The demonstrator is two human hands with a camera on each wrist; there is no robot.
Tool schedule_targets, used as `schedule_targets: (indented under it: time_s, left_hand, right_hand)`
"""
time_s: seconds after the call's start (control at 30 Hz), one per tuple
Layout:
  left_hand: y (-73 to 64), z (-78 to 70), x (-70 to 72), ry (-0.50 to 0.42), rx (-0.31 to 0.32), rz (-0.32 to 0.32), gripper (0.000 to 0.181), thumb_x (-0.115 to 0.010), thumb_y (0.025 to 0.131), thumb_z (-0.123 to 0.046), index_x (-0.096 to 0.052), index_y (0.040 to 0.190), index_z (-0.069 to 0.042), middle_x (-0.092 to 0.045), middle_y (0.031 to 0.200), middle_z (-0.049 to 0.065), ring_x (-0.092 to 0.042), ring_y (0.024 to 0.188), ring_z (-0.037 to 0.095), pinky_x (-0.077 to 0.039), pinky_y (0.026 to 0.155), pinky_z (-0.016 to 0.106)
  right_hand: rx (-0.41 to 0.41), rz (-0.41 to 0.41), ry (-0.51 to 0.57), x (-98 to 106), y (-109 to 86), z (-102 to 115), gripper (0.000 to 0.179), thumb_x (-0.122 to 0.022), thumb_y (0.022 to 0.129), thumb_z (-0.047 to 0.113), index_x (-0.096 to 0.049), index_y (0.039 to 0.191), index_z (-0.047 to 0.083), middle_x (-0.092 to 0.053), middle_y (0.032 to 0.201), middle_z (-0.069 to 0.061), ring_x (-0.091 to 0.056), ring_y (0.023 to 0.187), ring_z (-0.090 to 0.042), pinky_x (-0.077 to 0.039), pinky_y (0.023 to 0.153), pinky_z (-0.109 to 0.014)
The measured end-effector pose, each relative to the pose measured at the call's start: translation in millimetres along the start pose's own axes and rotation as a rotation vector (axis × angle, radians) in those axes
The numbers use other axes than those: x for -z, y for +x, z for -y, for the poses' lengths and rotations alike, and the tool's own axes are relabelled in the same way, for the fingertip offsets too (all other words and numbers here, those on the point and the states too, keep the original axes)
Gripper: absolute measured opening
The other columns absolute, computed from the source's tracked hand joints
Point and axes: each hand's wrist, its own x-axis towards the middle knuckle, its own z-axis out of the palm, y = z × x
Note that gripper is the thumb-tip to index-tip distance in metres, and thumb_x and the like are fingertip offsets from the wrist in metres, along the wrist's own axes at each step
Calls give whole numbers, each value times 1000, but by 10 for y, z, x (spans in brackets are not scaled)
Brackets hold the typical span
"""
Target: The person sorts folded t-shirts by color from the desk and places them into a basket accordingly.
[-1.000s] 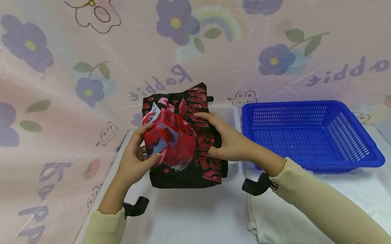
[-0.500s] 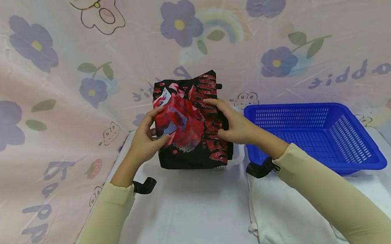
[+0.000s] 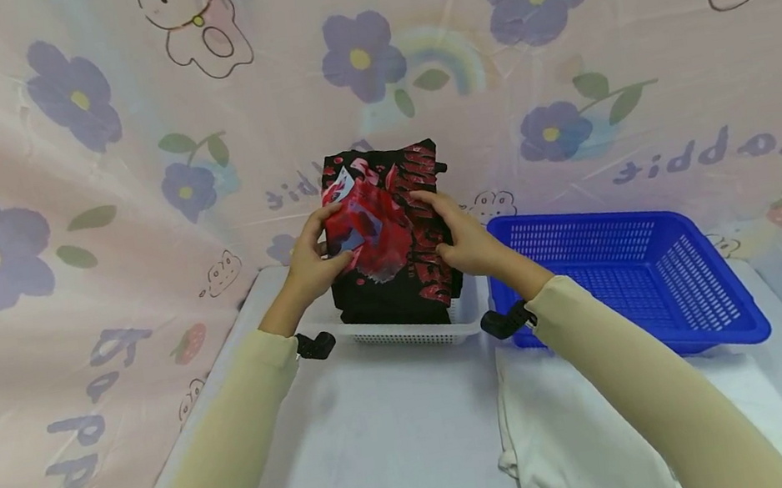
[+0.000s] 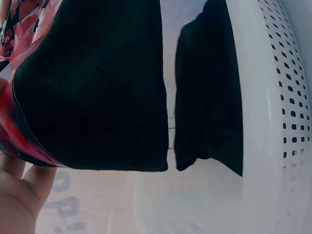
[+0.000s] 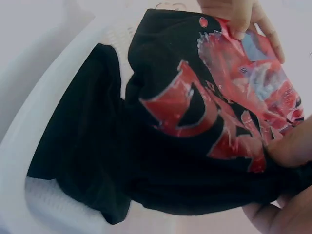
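Note:
Between both hands is a folded black T-shirt (image 3: 390,265) with a red graphic and red lettering. My left hand (image 3: 311,266) grips its left side, thumb on the printed face. On the right side my right hand (image 3: 468,239) pinches the edge; in the right wrist view its thumb (image 5: 292,148) lies over the print and fingers pass beneath. The shirt is tilted up above a white perforated basket (image 3: 405,335), overlapping most of it in the head view. Another black cloth (image 4: 209,97) lies inside the basket against its front wall.
A blue perforated basket (image 3: 587,216) stands right of the white one. In front of it a folded white cloth (image 3: 570,428) lies on the white-covered table (image 3: 383,447), partly under the right sleeve. A printed curtain (image 3: 291,82) hangs behind and to the left.
Both hands have carried the folded T-shirt away from me and slightly right, over the white basket. The basket's front rim, hidden earlier, now shows below the shirt.

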Motion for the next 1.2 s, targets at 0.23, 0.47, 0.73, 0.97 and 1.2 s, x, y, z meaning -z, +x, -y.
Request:
schedule_targets:
  time_s: [0.23, 0.47, 0.73, 0.97, 1.2]
  left_hand:
    - [90, 366, 11, 59, 57, 10, 72, -62, 84, 10, -38, 145, -19, -39, 144, 14, -61, 106, 40, -57, 71, 29]
    - [0, 278, -33, 70, 136, 29, 72, -61, 83, 12, -36, 146, -11, -36, 147, 19, -59, 108, 42, -56, 79, 37]
    - [3, 657, -40, 75, 177, 7, 73, -62, 84, 10, -37, 145, -19, -36, 148, 14, -59, 108, 40, -56, 77, 35]
    - [-39, 848, -74, 88, 236, 14, 73, -62, 84, 7, -36, 144, -23, -36, 148, 14, -59, 110, 40, -55, 82, 42]
    - [-65, 935, -112, 61, 292, 14, 72, -61, 85, 6, -34, 145, -22, -34, 151, 16, -54, 118, 42, -51, 92, 47]
  right_hand:
    - [-42, -13, 23, -121, 22, -204, 91, -47, 75, -22, -21, 153, 18, -23, 154, -13, -24, 143, -32, -25, 114, -54]
    - [-82, -32, 43, -290, 14, -373, 94, -45, 71, -24, -24, 152, 18, -26, 153, -15, -32, 138, -34, -33, 108, -52]
    - [-153, -44, 98, -453, -18, -495, 96, -42, 68, -25, -24, 152, 18, -27, 154, -14, -35, 137, -33, -34, 108, -51]
    - [-233, -45, 152, -590, -30, -618, 96, -41, 68, -24, -24, 152, 18, -30, 151, -15, -39, 133, -34, -36, 106, -51]
    - [-336, -39, 248, -677, -56, -695, 94, -45, 72, -22, -22, 153, 20, -28, 151, -16, -39, 132, -35, -35, 107, -52]
